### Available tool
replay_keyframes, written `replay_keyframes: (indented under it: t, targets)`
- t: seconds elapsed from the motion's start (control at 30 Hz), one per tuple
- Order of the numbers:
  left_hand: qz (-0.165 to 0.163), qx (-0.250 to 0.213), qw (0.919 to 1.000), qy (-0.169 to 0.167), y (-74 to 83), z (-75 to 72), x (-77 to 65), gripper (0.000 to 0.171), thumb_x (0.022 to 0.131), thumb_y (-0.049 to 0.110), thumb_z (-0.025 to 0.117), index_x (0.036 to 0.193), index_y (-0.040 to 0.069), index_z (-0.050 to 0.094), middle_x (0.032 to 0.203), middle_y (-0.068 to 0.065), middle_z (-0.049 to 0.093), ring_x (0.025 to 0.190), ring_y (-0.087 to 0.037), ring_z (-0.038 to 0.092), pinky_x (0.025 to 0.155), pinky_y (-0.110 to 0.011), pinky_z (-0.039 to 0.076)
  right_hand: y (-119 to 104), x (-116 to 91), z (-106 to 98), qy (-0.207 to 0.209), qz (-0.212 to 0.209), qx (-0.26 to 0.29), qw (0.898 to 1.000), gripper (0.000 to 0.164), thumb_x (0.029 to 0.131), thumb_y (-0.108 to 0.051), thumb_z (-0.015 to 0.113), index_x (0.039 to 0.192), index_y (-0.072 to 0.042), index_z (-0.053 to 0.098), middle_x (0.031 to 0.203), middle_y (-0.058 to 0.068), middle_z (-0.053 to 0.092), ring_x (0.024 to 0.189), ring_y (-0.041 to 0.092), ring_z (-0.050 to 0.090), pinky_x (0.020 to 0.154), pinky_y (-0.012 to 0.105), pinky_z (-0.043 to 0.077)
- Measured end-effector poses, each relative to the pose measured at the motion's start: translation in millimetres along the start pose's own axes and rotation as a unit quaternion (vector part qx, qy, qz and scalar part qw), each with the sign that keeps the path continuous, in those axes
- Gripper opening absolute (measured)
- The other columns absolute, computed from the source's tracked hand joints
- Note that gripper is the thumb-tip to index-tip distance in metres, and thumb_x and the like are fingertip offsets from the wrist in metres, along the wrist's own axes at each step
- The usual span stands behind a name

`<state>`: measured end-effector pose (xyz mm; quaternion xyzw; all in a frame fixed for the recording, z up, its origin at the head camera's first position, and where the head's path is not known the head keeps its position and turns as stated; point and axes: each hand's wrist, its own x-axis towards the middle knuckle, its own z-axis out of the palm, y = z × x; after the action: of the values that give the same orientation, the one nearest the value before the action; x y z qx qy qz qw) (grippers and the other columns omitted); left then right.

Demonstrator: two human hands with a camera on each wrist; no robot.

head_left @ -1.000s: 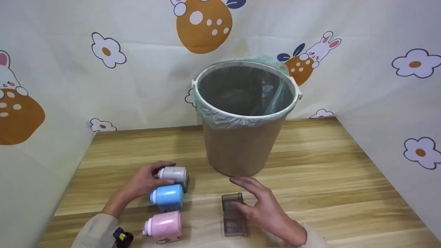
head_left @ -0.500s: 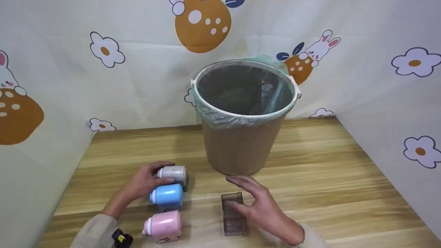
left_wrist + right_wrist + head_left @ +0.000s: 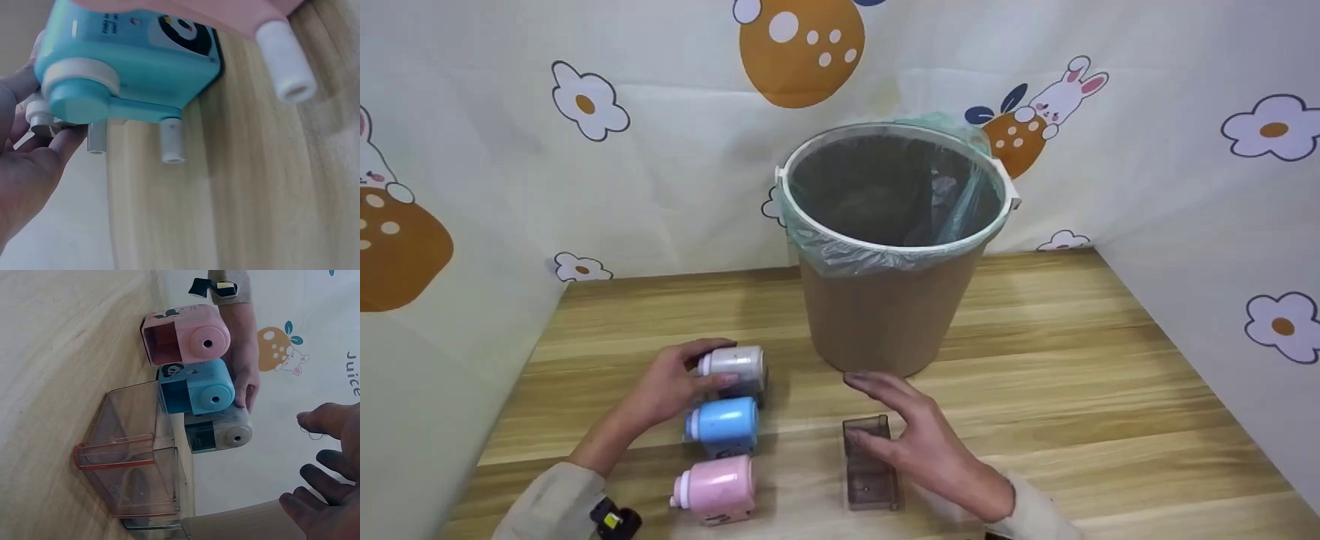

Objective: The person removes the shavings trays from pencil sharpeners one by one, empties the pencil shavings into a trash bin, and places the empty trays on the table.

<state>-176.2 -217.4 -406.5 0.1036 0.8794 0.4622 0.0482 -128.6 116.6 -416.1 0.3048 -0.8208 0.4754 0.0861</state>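
My left hand (image 3: pixel 666 386) grips a grey-white crank pencil sharpener (image 3: pixel 739 364), thumb on the near side and fingers behind it. Nearer to me stand a blue pencil sharpener (image 3: pixel 727 421) and a pink pencil sharpener (image 3: pixel 720 487). In the right wrist view all three show hollow drawer openings, the blue sharpener (image 3: pixel 214 385) in the middle. Smoky clear shavings drawers (image 3: pixel 871 476) sit together on the table. Over them my right hand (image 3: pixel 922 439) hovers with thumb and fingers spread, holding nothing. The blue sharpener (image 3: pixel 135 62) partly hides the grip in the left wrist view.
A tall brown bin (image 3: pixel 885 315) lined with a thin green bag (image 3: pixel 855 259) stands behind the drawers. Patterned cloth (image 3: pixel 682 165) walls the wooden table (image 3: pixel 1080 360) at the back and sides.
My left hand and the grey-white sharpener have shifted slightly away from the blue one, toward the back. My right hand has drifted a little left and back. The view has tilted slightly.
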Motion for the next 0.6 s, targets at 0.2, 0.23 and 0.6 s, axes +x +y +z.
replay_keyframes:
  t: [0.2, 0.23, 0.6]
  targets:
    - [-0.008, 0.001, 1.0, 0.001, 14.2, -9.1, -2.9, 0.054, 0.091, 0.018, 0.074, 0.138, -0.001, 0.056, 0.127, -0.023, 0.065, 0.117, -0.034, 0.063, 0.093, -0.033, 0.056, -3, 10, 1, -0.024, 0.009, -0.009, 1.0, 0.058, 0.082, -0.016, 0.082, 0.136, -0.009, 0.061, 0.138, 0.005, 0.062, 0.129, 0.025, 0.058, 0.109, 0.038, 0.05]
    - [-0.012, 0.004, 0.9999, 0.001, 16.8, -10.5, -3.7, 0.054, 0.091, 0.019, 0.074, 0.138, 0.0, 0.056, 0.128, -0.023, 0.065, 0.118, -0.034, 0.063, 0.094, -0.034, 0.056, -3, 11, 1, -0.027, 0.01, -0.009, 1.0, 0.059, 0.082, -0.016, 0.082, 0.137, -0.009, 0.061, 0.139, 0.005, 0.061, 0.129, 0.025, 0.058, 0.109, 0.039, 0.05]
    - [-0.036, 0.012, 0.9992, 0.015, 33.3, -16.7, -9.6, 0.057, 0.09, 0.021, 0.075, 0.141, 0.003, 0.054, 0.132, -0.022, 0.063, 0.121, -0.037, 0.061, 0.097, -0.042, 0.058, -3, 25, 1, -0.039, -0.006, -0.029, 0.999, 0.06, 0.084, -0.02, 0.081, 0.139, -0.009, 0.059, 0.139, 0.008, 0.06, 0.129, 0.029, 0.057, 0.11, 0.045, 0.049]
